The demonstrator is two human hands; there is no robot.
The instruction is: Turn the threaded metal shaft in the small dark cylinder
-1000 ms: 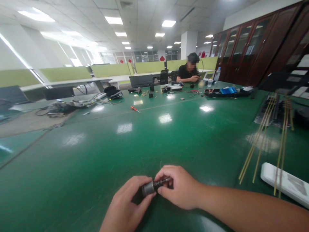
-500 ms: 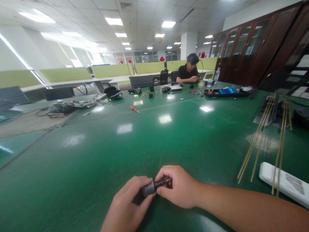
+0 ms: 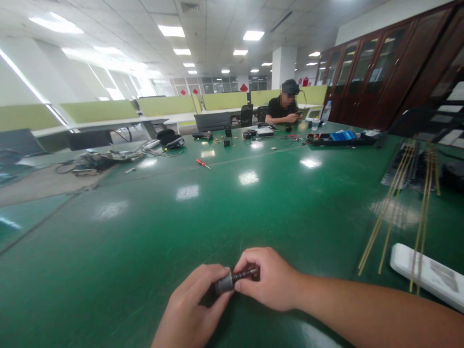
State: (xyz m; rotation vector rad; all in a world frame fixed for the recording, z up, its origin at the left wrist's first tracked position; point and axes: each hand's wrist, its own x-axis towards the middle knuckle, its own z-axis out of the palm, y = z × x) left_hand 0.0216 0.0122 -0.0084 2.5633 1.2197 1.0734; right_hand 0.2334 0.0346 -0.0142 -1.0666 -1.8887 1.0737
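Between my hands is a small grey metal cylinder with a thinner dark, ribbed shaft [image 3: 225,283]; its exact kind I cannot make out. The wide end is gripped between the thumb and fingers of my left hand [image 3: 195,302]. My right hand [image 3: 273,280] pinches the shaft side, its thumb and forefinger near where the shaft meets the cylinder. The slim tip points right, into the curl of the right hand. Both hands are low over the green table [image 3: 145,241], and fingers hide part of the metal piece.
Thin yellowish rods [image 3: 384,217] and a white elongated case [image 3: 427,275] lie at the right. A red-handled screwdriver [image 3: 201,163] lies farther back. Beyond it are small black parts and a black tray [image 3: 340,140] with blue contents. A person [image 3: 281,110] sits at the far side.
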